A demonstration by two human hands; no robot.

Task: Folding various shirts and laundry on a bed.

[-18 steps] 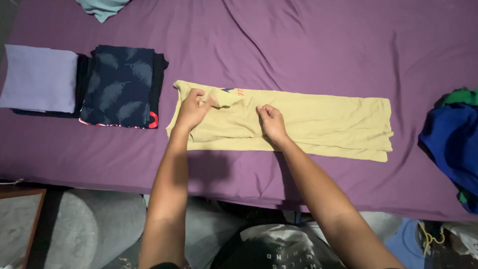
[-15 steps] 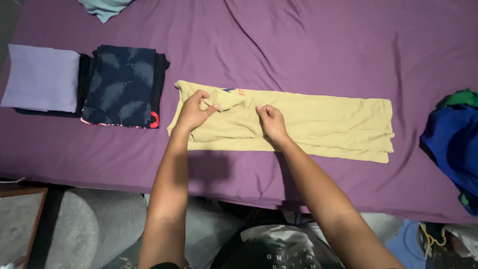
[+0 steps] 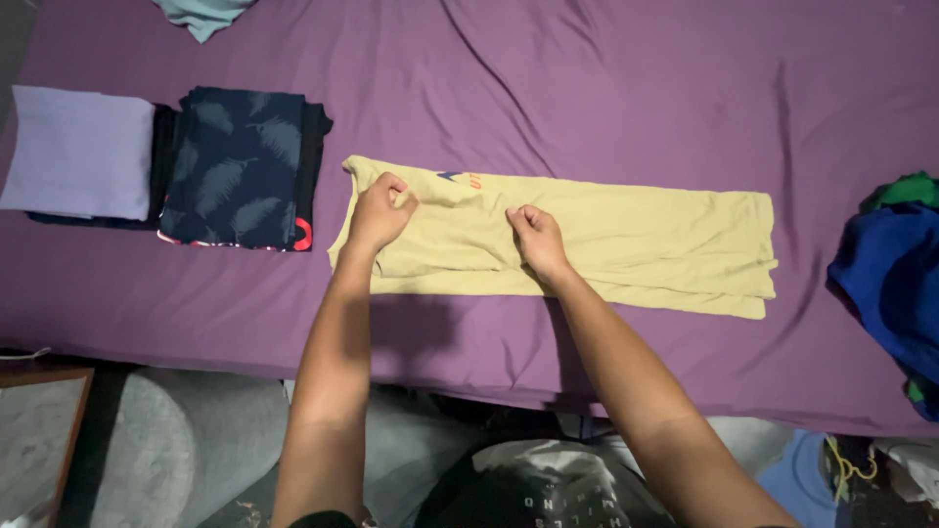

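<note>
Nearest you, both forearms reach out from six o'clock over the edge of the bed (image 3: 606, 88) with its purple sheet. Your left hand (image 3: 378, 213) is curled shut on a pinch of the yellow shirt (image 3: 626, 240) near its collar end; half a second ago that hand held a small flap lifted, and now the flap lies flat, so the fold at that end looks laid down. Your right hand (image 3: 536, 238) is likewise closed, fingers bunched on the shirt's cloth near its middle, and has barely moved. There is one yellow shirt, folded into a long strip running from nine to three o'clock across the middle of the bed. At ten o'clock sit two folded stacks: a lilac one (image 3: 78, 152) and, just beside it, a dark leaf-print one (image 3: 235, 166). At three o'clock lies one heap of blue and green clothes (image 3: 895, 279). At eleven o'clock, farthest off, one pale teal garment (image 3: 201, 12) peeks in.
</note>
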